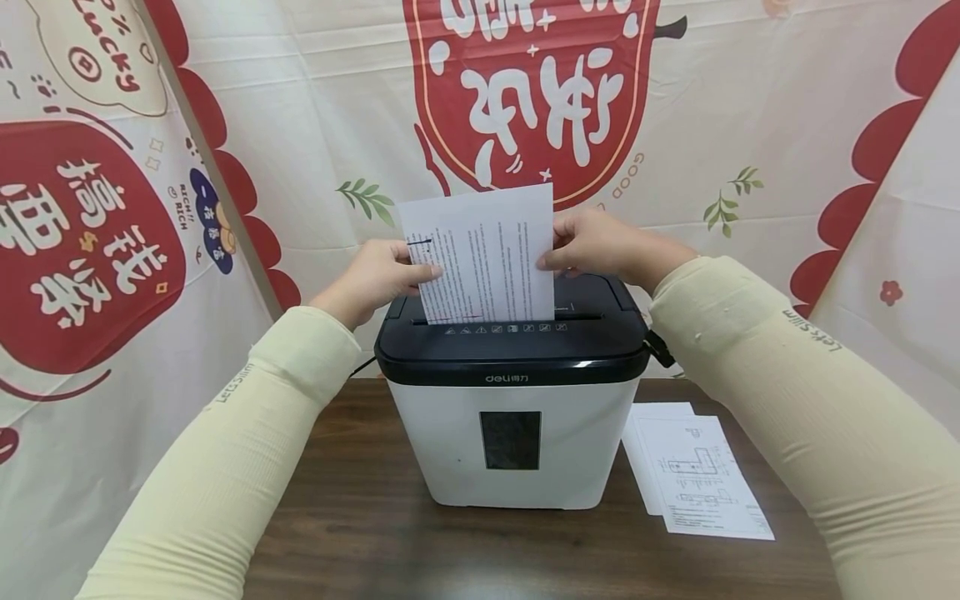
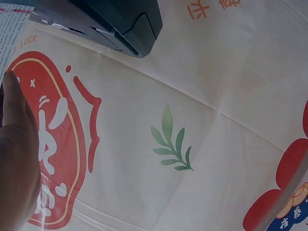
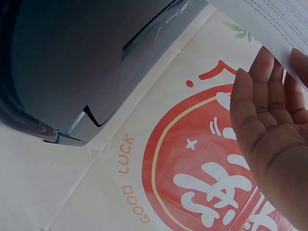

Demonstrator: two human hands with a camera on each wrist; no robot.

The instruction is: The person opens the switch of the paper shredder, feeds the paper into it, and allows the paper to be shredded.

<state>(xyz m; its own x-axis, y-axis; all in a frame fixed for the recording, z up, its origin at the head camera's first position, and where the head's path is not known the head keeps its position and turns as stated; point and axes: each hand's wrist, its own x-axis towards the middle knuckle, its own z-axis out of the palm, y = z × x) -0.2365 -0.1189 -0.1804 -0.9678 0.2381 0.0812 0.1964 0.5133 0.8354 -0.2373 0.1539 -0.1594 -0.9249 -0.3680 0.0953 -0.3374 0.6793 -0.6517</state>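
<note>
A white paper shredder with a black top stands on the table. Upright above its slot is a printed sheet of paper, its lower edge at the slot. By the sheet's left edge, my left hand pinches it between thumb and fingers. My right hand pinches the opposite edge, thumb in front. In the right wrist view the sheet sits between the thumb and fingers of my right hand. Only part of my left hand shows in the left wrist view, beside the paper.
Several printed sheets lie overlapping on the brown wooden table, right of the shredder. A cloth backdrop with red printed designs hangs behind, and another printed cloth is at the left. A black cord runs behind the shredder.
</note>
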